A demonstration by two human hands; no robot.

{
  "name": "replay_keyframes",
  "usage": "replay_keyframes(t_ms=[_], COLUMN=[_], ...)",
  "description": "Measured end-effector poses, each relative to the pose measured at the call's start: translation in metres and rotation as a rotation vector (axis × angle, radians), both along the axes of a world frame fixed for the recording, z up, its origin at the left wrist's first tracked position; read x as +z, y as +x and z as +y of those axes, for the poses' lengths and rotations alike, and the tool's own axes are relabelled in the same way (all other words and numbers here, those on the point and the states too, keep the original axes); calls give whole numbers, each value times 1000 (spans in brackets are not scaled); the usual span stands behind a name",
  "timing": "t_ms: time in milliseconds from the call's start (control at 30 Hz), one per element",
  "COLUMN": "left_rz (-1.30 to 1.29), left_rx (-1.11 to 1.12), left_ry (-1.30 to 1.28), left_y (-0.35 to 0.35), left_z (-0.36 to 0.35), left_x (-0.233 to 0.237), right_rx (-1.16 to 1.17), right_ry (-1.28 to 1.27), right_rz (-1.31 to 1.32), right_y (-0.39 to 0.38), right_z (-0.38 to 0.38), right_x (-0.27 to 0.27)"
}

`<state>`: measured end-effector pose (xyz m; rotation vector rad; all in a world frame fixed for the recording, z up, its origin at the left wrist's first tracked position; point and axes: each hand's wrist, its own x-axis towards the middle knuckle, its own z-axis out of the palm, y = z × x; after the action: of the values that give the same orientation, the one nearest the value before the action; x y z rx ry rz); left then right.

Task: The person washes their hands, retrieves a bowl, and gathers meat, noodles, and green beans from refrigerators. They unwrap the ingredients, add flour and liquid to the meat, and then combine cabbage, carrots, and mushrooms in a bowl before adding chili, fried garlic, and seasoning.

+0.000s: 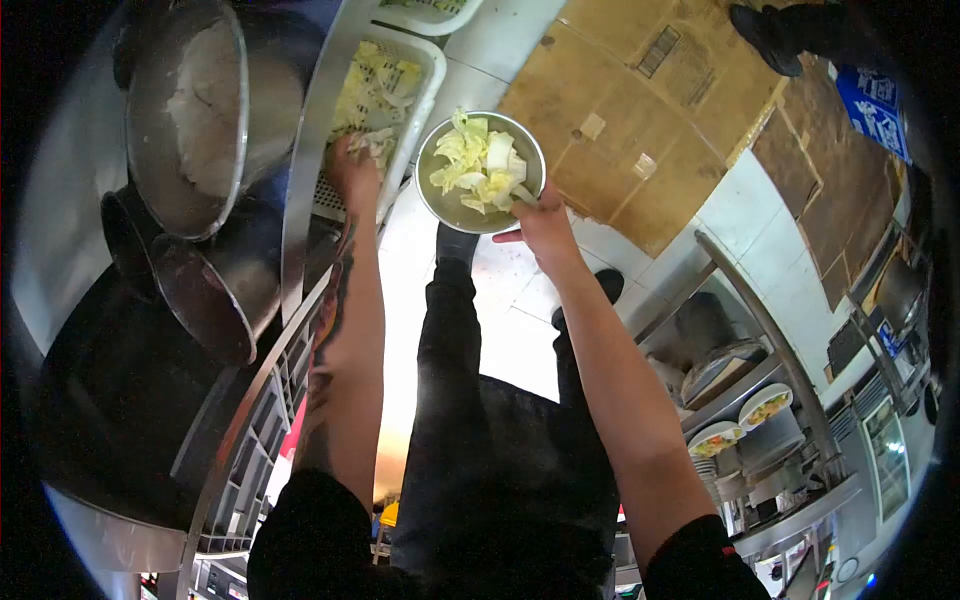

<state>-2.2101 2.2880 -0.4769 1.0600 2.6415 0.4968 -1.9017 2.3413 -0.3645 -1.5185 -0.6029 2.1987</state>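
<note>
My right hand [543,225] grips the rim of a round metal bowl [450,208], with the thumb over the edge. Pieces of pale green and white cabbage [482,160] lie in the bowl. To the left, my left hand [357,170] reaches down into a white perforated basket [432,75] that holds more cut cabbage [378,85]. Its fingers are bent among the leaves and partly hidden, so their grip is unclear.
Large metal pots [245,110] stand at the left behind a metal edge. Flattened cardboard [620,120] covers the tiled floor. At the right, a metal shelf holds plates of food [766,406]. Another person's shoe [765,38] shows at the top right.
</note>
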Motion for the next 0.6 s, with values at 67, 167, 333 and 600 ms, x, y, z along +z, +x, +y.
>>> replay_keyframes(t_ms=[67, 167, 333, 600], left_rz=[-172, -241, -347, -462], left_rx=[199, 489, 518, -72], left_ry=[1, -106, 393, 315], left_y=[5, 11, 41, 153], left_z=[-4, -3, -28, 6], left_x=[33, 61, 74, 208], right_rx=[-8, 17, -50, -31], right_ry=[-30, -32, 21, 133], right_rz=[-75, -29, -13, -38], right_y=[-8, -17, -36, -37], right_z=[-3, -2, -11, -14], right_x=[5, 6, 4, 49])
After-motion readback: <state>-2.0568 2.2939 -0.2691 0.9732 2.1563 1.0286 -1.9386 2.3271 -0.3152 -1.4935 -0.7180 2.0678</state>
